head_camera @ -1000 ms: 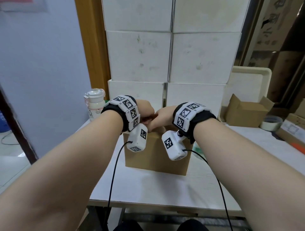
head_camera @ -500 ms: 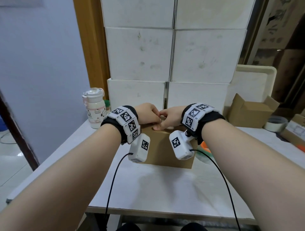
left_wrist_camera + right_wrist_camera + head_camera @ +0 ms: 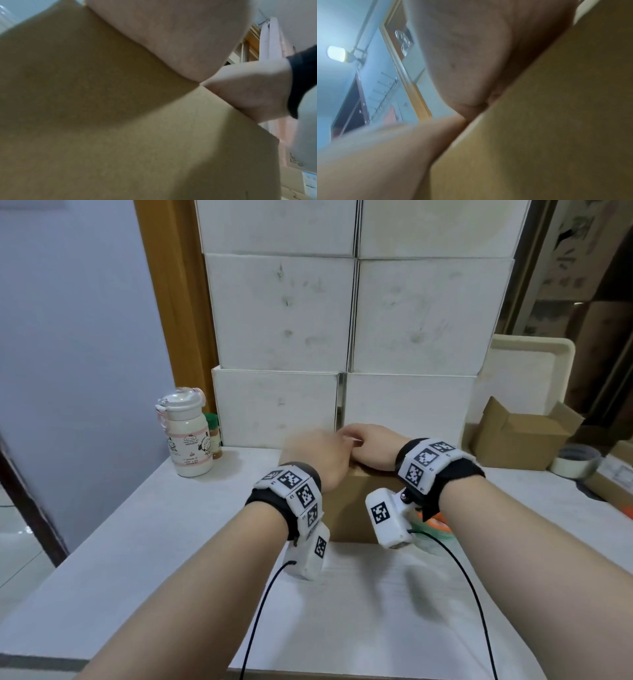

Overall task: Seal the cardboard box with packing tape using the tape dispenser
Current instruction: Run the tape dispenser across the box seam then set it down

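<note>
A brown cardboard box stands on the white table, and both hands lie on its top. My left hand is blurred over the top's left part, its fingers hidden. My right hand rests on the top's right part, fingers reaching left toward the left hand. In the left wrist view the left palm lies on the box, meeting the right hand. In the right wrist view the right palm presses the box. An orange and green tape dispenser lies right of the box, mostly hidden.
Stacked white boxes rise close behind the box. A white bottle stands at the back left. At the back right are an open small cardboard box, a tape roll and a cream tray.
Both hands have stayed on the box top while the view shifted. The left hand has drawn back slightly toward me and is now blurred by motion.
</note>
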`<state>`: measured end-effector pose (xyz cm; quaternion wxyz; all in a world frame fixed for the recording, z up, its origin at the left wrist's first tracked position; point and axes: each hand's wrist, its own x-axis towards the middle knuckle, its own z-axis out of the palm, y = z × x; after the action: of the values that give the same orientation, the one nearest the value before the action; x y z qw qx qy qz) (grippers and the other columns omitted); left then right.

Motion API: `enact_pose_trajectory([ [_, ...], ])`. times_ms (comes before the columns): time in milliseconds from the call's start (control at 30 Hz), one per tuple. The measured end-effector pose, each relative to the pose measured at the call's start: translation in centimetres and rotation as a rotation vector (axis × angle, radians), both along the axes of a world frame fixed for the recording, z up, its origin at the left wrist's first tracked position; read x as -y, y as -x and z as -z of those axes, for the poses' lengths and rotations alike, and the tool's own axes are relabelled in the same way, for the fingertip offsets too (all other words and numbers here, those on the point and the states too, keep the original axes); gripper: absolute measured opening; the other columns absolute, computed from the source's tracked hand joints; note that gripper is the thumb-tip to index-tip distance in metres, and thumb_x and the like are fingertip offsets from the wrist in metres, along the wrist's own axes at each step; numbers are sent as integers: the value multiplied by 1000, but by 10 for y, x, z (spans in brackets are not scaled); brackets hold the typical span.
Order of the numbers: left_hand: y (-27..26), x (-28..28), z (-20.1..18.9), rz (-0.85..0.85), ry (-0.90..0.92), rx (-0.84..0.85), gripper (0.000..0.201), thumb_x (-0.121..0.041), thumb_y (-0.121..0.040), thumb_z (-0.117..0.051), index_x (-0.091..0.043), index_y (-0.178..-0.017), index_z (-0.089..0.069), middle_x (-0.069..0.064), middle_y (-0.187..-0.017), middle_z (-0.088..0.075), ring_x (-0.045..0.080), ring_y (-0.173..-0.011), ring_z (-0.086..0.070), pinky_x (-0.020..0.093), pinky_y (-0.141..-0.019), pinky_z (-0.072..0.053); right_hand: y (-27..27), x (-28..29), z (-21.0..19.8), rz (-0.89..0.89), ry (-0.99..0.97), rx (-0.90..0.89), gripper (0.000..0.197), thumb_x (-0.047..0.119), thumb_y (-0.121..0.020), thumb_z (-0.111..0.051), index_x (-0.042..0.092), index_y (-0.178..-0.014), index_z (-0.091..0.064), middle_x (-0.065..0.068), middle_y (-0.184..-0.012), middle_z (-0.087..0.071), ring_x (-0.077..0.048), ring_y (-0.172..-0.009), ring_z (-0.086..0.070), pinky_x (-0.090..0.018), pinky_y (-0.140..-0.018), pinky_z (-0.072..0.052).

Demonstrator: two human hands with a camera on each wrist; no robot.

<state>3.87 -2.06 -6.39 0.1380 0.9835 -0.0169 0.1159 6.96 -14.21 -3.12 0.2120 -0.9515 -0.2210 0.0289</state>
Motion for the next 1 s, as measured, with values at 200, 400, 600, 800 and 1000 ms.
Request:
enact_pose_trajectory([
  [200, -1, 5, 4, -3, -55, 29, 54, -50, -97, -15, -26, -133, -46, 3, -139, -44, 23, -130, -37, 38, -108, -25, -18, 52, 19, 357, -351, 104, 36, 21, -99, -35, 1, -119, -58, -15, -124, -59, -28, -115, -52, -29, -94, -37],
  [400, -2, 5, 4, -17, -80, 31, 54, -52, -96, -18, -26, -133, -45, 3, -140, -43, 23, -130, -36, 38, -108, -25, -20, 79, 48, 578, -120, -27, 35, 4, -89, -36, -1, -119, -53, -21, -121, -58, -35, -111, -54, -37, -94, -45],
  [600, 0, 6, 3, -24, -71, 14, 53, -53, -95, -20, -26, -134, -45, 2, -141, -42, 22, -132, -35, 37, -109, -23, -12, 85, 53, 622, -86, -170, 19, 11, -88, -50, 2, -102, -58, -12, -97, -62, -23, -75, -54, -26, -58, -43],
  [800, 1, 5, 1, -19, -63, 2, 54, -53, -94, -20, -26, -136, -43, 2, -142, -41, 22, -132, -34, 37, -110, -23, 20, 88, 34, 469, 62, -411, 45, 6, -88, -59, 13, -131, -47, 2, -70, -44, -12, -54, -56, -15, -48, -48],
  [1000, 1, 6, 0, -23, -65, -1, 54, -53, -95, -20, -27, -136, -42, 1, -143, -40, 21, -133, -33, 36, -111, -22, 17, 111, 69, 640, 344, -260, 36, 29, -86, -63, 11, -67, -38, 3, -62, -36, -8, -54, -39, -19, -58, -41],
])
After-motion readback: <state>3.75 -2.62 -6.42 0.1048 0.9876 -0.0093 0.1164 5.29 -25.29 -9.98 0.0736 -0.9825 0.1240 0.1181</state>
